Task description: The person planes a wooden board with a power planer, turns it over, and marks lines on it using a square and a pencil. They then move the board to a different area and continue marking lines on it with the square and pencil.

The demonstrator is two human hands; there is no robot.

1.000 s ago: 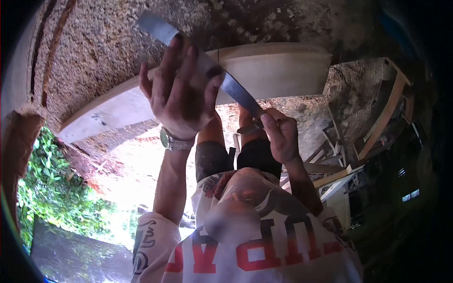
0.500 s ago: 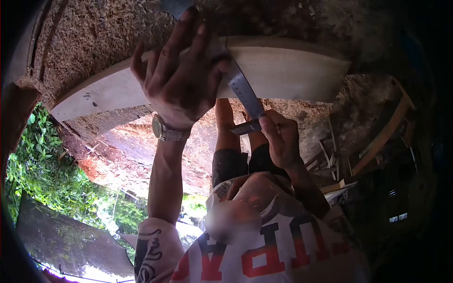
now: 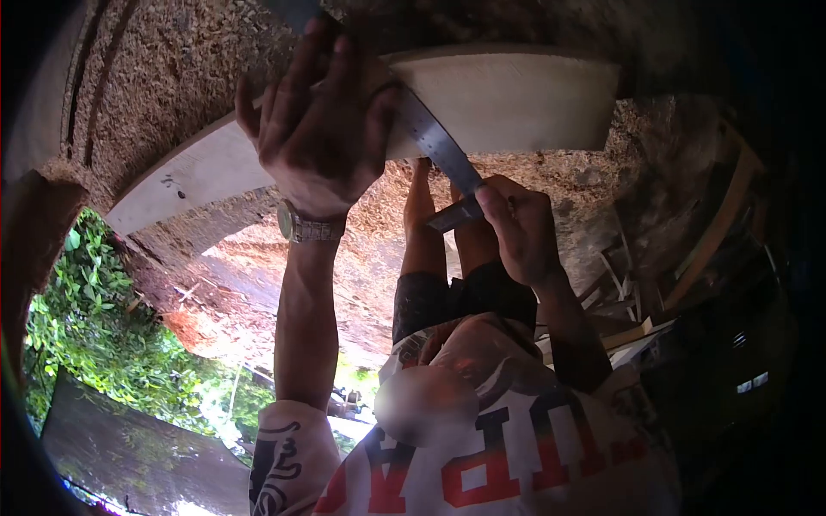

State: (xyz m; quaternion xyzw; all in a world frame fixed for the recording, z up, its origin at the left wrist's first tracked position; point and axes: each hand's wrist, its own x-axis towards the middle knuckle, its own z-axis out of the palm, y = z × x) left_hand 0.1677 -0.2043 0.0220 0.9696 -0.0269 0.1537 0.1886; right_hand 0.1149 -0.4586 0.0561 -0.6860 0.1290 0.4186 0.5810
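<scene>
Fingers (image 3: pixel 489 203) on metal square (image 3: pixel 443 144) across board (image 3: pixel 516 107)

The metal square (image 3: pixel 440 144) is tinted silver-grey, its blade speckled with dark dots. The board (image 3: pixel 516 99) is toned pale cream and marked with dark spots. The white shirt (image 3: pixel 422 486) is printed with letters blended from black into red, and the foliage (image 3: pixel 95 297) is coloured bright green
</scene>
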